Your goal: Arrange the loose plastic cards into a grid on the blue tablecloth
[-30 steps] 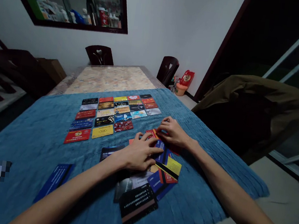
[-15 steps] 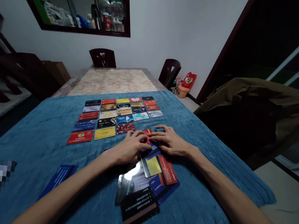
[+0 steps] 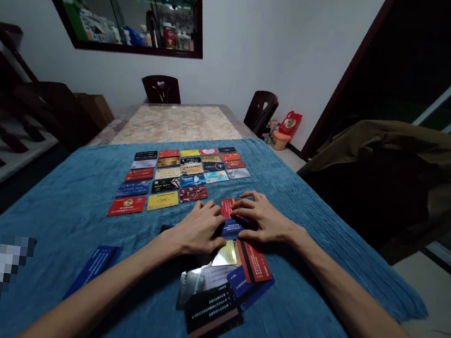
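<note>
A loose pile of cards lies on the blue cloth in front of me, most showing printed backs. Over its left side is my left hand (image 3: pixel 201 229), fingers bent and thumb apart from them; what lies under the palm is hidden. My right hand (image 3: pixel 263 217) rests with spread, bent fingers on a red card (image 3: pixel 227 207) and beside a blue card (image 3: pixel 231 228). Nearer me are a shiny yellow card (image 3: pixel 226 253), a red card with a dark stripe (image 3: pixel 255 263), a blue card (image 3: pixel 241 283), and a black card (image 3: pixel 211 312). Beyond, several cards lie face up in rows, including a yellow card (image 3: pixel 163 200).
A blue card (image 3: pixel 94 268) lies apart by my left forearm. The blue cloth (image 3: pixel 61 198) covers the near part of the patterned table (image 3: pixel 182 122). Dark chairs (image 3: pixel 161 89) stand at the far end, and a brown jacket (image 3: pixel 377 138) hangs at right.
My left hand has drawn back slightly from the red card, uncovering more of it and the blue card. My right hand stays on the pile. The view has shifted slightly.
</note>
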`<action>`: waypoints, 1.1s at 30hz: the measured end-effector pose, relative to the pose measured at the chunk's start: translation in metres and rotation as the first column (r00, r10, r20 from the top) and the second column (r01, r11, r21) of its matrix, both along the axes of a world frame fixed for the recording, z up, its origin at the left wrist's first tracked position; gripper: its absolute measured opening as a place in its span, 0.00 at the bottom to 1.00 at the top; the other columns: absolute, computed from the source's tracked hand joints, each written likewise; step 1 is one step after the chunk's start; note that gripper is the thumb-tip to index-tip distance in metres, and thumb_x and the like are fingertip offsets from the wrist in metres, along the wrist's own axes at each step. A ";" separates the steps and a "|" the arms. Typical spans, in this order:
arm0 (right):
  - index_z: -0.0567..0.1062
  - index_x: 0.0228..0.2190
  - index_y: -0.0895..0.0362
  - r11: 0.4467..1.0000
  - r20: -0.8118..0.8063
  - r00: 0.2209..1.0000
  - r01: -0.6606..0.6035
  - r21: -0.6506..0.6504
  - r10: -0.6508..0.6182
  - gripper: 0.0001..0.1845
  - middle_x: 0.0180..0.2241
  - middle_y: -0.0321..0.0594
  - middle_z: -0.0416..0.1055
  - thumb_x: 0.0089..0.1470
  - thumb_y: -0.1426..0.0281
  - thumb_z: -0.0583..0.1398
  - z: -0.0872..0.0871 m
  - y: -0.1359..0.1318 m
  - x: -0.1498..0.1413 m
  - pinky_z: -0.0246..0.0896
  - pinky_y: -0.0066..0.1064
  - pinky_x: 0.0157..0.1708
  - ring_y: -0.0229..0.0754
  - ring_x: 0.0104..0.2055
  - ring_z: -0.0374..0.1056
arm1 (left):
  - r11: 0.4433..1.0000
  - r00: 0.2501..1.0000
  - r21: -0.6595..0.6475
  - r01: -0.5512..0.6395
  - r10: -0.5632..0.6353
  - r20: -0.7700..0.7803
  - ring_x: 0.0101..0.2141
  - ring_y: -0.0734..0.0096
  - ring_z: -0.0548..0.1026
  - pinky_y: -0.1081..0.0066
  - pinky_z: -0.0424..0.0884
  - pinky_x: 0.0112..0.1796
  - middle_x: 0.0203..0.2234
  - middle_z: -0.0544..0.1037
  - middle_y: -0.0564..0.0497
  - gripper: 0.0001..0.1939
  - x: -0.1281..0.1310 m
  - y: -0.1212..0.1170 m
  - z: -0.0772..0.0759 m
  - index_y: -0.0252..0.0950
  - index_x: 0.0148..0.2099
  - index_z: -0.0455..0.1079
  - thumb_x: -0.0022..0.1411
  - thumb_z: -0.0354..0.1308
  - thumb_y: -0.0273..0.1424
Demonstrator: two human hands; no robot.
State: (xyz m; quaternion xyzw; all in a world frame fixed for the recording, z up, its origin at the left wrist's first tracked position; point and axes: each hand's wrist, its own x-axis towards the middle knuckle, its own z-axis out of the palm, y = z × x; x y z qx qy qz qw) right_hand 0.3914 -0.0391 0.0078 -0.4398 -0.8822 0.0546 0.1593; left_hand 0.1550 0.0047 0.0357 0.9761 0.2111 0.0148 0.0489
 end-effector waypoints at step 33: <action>0.71 0.55 0.52 0.974 -0.240 0.963 0.162 0.157 -0.122 0.21 0.42 0.46 0.72 0.60 0.73 0.58 -0.022 0.008 -0.009 0.61 0.46 0.47 0.48 0.45 0.66 | 0.996 0.977 0.020 -0.084 0.078 0.200 0.39 0.60 0.71 0.61 0.68 0.42 0.36 0.76 0.43 0.15 -0.007 0.027 -0.006 0.35 0.47 0.75 0.65 0.48 0.23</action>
